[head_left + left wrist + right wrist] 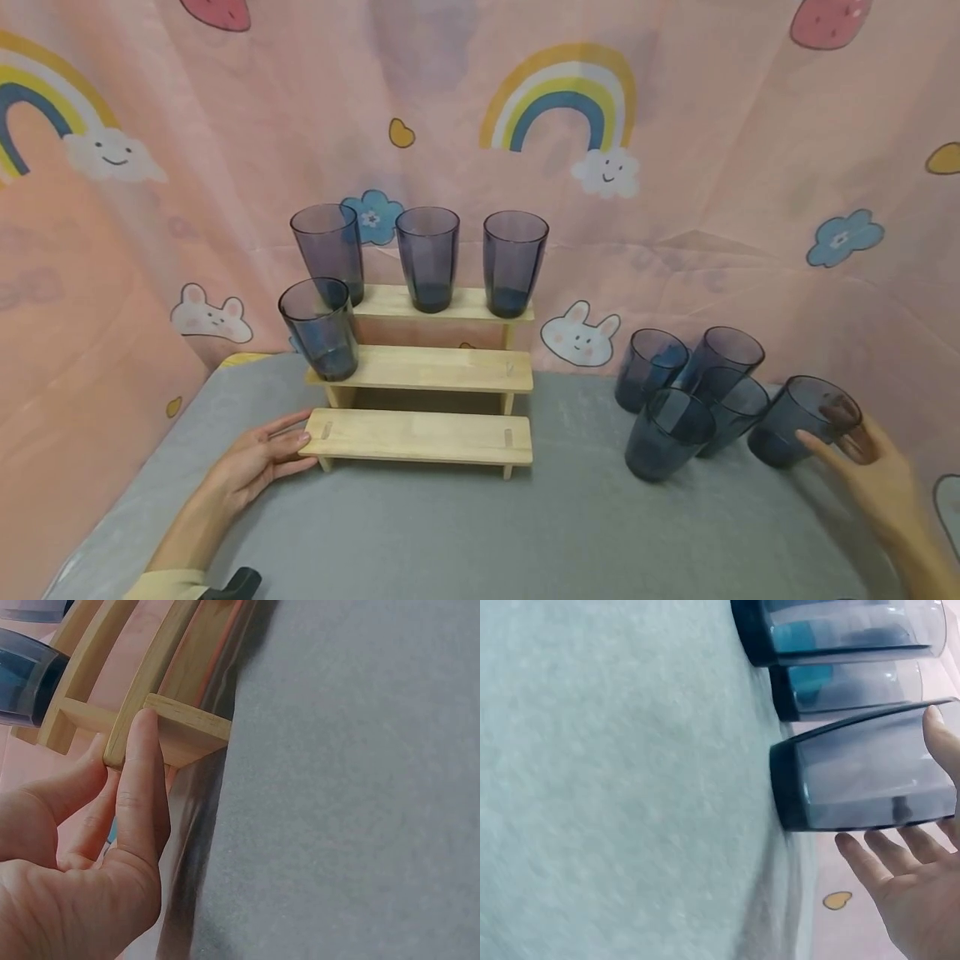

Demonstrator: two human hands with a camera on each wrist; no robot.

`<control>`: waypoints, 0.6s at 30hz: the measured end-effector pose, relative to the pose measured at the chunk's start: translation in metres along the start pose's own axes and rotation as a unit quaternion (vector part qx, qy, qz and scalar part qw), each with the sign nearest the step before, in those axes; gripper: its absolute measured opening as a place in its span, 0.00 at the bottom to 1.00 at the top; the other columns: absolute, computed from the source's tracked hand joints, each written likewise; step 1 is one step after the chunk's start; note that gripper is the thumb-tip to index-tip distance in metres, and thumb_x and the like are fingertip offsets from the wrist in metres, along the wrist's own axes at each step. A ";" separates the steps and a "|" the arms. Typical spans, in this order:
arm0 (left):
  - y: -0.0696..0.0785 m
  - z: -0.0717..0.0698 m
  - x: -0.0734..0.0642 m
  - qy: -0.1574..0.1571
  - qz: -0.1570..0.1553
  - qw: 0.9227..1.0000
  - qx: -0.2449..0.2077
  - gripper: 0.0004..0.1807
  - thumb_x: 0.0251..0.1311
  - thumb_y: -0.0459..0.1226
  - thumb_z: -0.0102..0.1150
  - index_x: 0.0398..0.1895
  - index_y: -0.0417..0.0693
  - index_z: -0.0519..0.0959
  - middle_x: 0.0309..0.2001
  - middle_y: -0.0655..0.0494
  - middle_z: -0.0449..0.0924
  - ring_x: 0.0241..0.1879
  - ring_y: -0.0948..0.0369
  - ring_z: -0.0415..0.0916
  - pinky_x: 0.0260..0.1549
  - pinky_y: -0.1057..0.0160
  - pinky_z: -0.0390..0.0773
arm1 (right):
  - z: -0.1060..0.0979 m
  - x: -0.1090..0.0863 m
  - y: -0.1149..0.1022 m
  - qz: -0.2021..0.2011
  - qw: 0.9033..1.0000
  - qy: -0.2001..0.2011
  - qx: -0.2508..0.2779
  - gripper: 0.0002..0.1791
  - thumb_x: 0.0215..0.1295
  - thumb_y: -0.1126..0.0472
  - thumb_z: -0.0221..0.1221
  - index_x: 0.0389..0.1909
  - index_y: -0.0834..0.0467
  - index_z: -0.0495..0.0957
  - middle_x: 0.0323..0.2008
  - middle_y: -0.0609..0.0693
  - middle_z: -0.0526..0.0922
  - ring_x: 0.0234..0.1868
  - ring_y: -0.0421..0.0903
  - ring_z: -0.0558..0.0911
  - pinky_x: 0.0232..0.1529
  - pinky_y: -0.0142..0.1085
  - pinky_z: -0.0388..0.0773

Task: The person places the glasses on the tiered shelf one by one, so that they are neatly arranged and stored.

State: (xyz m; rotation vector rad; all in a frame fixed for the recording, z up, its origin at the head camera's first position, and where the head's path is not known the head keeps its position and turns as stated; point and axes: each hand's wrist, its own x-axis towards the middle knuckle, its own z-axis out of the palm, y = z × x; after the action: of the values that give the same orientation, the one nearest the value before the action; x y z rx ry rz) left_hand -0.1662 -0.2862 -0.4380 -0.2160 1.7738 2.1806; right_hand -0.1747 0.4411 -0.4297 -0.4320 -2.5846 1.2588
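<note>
At the left end of a three-step wooden stand (420, 437), my left hand (251, 462) pinches the lowest step, thumb above and fingers below. The left wrist view shows the fingertips of that hand (97, 847) on the board's end and its support. My right hand (877, 475) is around a purple-blue tumbler (780, 429) at the far right, fingers spread. In the right wrist view its thumb overlaps this tumbler (855, 769), whose base is at the cloth, and the fairly straight fingers lie along the other side. Three similar tumblers (429, 267) stand on the top step, and one tumbler (322, 333) on the middle step's left end.
Several more tumblers (663, 446) stand close together on the grey cloth (570, 525), just left of my right hand. A pink printed curtain (712, 167) hangs behind the table. Something black (238, 583) shows beside my left sleeve.
</note>
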 end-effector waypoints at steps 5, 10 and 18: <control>0.001 -0.003 -0.003 -0.003 0.002 1.000 0.008 0.42 0.69 0.31 0.56 0.77 0.35 0.41 0.64 0.40 0.63 0.48 0.60 0.80 0.52 0.56 0.82 | 0.009 -0.003 0.009 -0.046 0.999 0.016 0.016 0.45 0.67 0.52 0.63 0.76 0.33 0.47 0.73 0.35 0.54 0.74 0.43 0.55 0.68 0.23 0.59; 0.002 -0.004 -0.003 -0.010 0.004 1.000 0.005 0.43 0.69 0.32 0.56 0.78 0.37 0.42 0.59 0.46 0.68 0.49 0.60 0.80 0.54 0.56 0.80 | 0.013 -0.002 0.009 -0.032 0.998 0.052 0.027 0.44 0.65 0.54 0.65 0.76 0.35 0.52 0.70 0.36 0.61 0.73 0.40 0.59 0.65 0.18 0.60; 0.001 0.000 -0.003 -0.013 0.006 1.000 -0.002 0.43 0.68 0.32 0.57 0.77 0.36 0.43 0.58 0.46 0.70 0.50 0.59 0.79 0.53 0.55 0.81 | 0.012 -0.006 -0.007 0.048 0.995 0.078 0.032 0.48 0.61 0.51 0.68 0.77 0.42 0.51 0.75 0.54 0.53 0.72 0.59 0.58 0.65 0.27 0.66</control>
State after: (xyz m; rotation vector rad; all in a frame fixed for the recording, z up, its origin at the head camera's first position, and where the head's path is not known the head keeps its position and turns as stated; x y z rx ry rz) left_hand -0.1643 -0.2869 -0.4360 -0.1787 1.7610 2.1867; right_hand -0.1738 0.4265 -0.4321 -0.6217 -2.4118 1.2810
